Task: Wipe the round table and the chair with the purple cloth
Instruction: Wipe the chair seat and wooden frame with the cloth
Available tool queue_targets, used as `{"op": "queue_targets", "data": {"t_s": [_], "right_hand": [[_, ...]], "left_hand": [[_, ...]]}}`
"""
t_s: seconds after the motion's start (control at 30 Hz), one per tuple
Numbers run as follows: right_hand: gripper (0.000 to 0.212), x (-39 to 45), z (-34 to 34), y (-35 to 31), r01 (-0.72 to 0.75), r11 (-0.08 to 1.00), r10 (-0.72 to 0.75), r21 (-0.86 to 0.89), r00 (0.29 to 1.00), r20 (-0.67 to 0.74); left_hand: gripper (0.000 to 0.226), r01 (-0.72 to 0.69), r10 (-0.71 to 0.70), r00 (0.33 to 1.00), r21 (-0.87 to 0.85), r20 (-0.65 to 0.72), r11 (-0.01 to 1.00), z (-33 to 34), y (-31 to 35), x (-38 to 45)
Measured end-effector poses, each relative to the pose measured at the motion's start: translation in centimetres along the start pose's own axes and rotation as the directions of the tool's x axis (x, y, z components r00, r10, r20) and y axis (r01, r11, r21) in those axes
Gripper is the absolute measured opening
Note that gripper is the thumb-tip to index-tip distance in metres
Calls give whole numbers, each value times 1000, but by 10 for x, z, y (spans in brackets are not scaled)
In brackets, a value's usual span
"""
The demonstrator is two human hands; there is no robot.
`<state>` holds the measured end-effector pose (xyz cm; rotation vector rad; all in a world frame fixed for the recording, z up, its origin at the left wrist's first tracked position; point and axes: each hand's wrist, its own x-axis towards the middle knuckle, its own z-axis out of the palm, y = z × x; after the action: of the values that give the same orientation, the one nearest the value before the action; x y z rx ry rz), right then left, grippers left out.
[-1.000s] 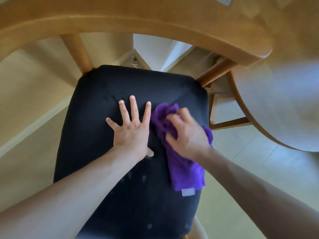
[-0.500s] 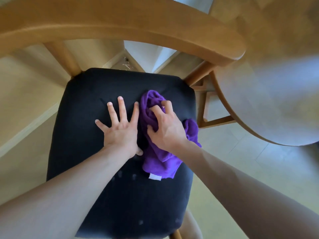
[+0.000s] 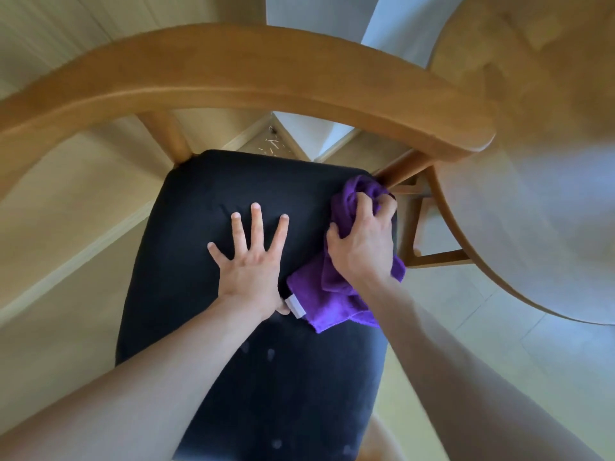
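**A:** At the back right corner of the seat, the right hand (image 3: 361, 242) is seen curled down over the purple cloth (image 3: 336, 294), fingers bunched into the fabric so it's gripped and pressed flat at once. A loose corner with a white tag trails toward the near side.

**B:** And the other one?

**A:** The left hand (image 3: 251, 261) is spread wide, palm down on the black seat cushion (image 3: 186, 261), nothing held, looks like the chair (image 3: 233, 81) is just being steadied. The thumb side sits just beside the cloth's tag.

**B:** So which step is this judged to be?

**A:** The chair part, seat specifically. The cloth is pushed right up against the rear post under the curved wooden backrest. A few pale specks can be made out on the near half of the cushion, so that stretch probably needs a pass.

**B:** Next move?

**A:** A pull back toward the front edge is likely called for, pressure kept on, then the wooden backrest. The round surface (image 3: 532, 194) sits just to the right; whether it's been wiped can't be told.
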<state>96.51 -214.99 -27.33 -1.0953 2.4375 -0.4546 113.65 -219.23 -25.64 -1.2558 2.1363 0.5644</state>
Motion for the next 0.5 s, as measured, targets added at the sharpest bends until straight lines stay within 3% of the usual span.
{"op": "queue_targets", "data": {"t_s": [0.1, 0.2, 0.27, 0.33, 0.43, 0.5], "right_hand": [[48, 26, -25, 9, 276, 958, -260, -83, 951, 164], [55, 47, -42, 14, 384, 913, -366, -139, 920, 139], [61, 59, -39, 8, 325, 935, -318, -142, 945, 74], [61, 69, -25, -5, 195, 971, -182, -138, 978, 103], [42, 75, -3, -31, -82, 993, 89, -84, 992, 89], [36, 67, 9, -42, -93, 989, 97, -113, 995, 28]], "left_hand": [[156, -70, 69, 998, 59, 6, 996, -8, -8, -3], [138, -120, 124, 991, 91, -39, 989, -28, -18, 2], [134, -132, 149, 983, 151, -108, 980, -43, -31, 13], [143, -117, 139, 985, 199, -102, 973, -54, -48, 24], [152, -104, 110, 993, 111, -47, 988, -54, -64, 35], [153, -103, 107, 992, 55, -62, 993, -48, -65, 37]]}}
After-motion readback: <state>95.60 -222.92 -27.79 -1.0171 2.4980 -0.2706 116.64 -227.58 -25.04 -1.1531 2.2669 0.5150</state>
